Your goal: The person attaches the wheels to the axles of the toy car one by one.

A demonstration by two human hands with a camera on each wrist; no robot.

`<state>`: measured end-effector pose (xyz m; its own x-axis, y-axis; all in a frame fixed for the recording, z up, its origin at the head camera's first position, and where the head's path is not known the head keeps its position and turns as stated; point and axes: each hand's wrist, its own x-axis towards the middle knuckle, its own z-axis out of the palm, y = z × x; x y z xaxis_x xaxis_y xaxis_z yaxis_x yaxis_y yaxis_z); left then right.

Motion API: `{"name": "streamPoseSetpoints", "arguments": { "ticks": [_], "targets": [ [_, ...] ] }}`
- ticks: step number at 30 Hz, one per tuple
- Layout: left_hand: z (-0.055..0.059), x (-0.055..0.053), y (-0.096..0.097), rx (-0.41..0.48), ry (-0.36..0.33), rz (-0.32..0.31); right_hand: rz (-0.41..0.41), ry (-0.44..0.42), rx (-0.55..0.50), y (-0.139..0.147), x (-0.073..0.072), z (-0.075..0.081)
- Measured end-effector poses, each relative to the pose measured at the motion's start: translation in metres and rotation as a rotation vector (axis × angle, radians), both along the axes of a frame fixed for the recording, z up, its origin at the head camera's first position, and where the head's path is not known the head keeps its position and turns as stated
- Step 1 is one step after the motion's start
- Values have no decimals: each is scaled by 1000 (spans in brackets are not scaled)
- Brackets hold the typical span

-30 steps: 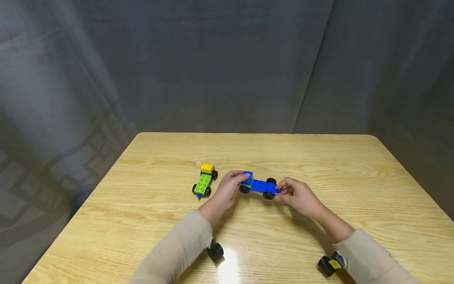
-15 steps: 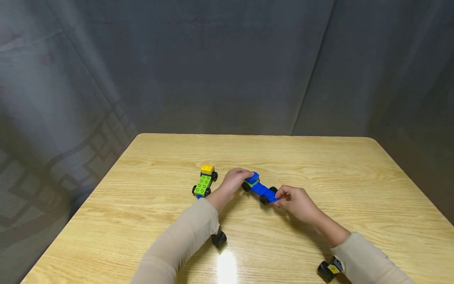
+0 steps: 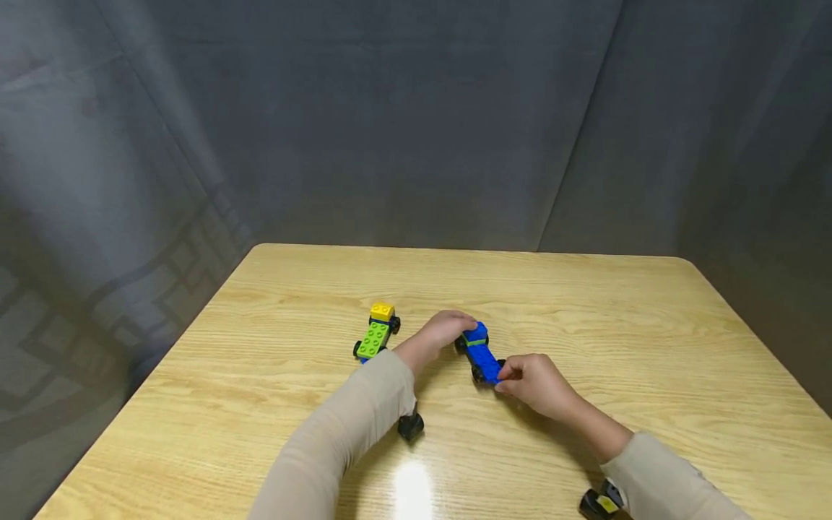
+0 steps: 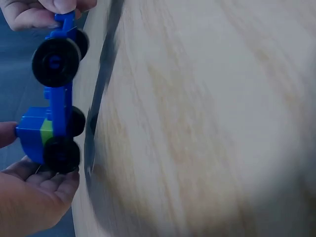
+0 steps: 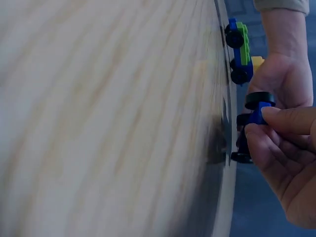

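A blue toy truck (image 3: 482, 356) with black wheels and a thin green layer under its cab is held between both hands, a little above the table. My left hand (image 3: 440, 334) grips the cab end, thumb on one side and fingers on the other in the left wrist view. At the rear end, my right hand (image 3: 538, 384) pinches the small blue hitch (image 5: 264, 107) between thumb and fingers. A second toy truck (image 3: 374, 339), with a green studded bed and a yellow block, stands on the table to the left, its rear partly hidden by the left sleeve.
The wooden table (image 3: 312, 282) ends at a grey curtain (image 3: 416, 144) at the back. Black wrist cameras (image 3: 410, 427) show under the forearms.
The blue truck has turned, its cab swinging away to the right and its rear toward me. My left hand has moved right, my right hand slightly nearer.
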<state>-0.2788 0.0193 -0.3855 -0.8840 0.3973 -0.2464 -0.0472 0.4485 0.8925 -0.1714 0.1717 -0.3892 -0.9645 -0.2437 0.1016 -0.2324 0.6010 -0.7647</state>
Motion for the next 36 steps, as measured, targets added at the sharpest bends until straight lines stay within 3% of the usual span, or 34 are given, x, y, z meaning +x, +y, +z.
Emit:
{"name": "streamPoseSetpoints", "arguments": {
  "ticks": [5, 15, 28, 36],
  "targets": [
    [1, -1, 3, -63, 18, -80, 19, 32, 90, -4, -1, -1],
    [-3, -12, -3, 4, 36, -219, 31, 25, 153, -12, -4, -3],
    [-3, -16, -5, 1, 31, -220, 61, 30, 151, -12, -7, -3],
    [0, -15, -14, -10, 88, -209, 59, -57, 105, 4, -11, 10]
  ]
}}
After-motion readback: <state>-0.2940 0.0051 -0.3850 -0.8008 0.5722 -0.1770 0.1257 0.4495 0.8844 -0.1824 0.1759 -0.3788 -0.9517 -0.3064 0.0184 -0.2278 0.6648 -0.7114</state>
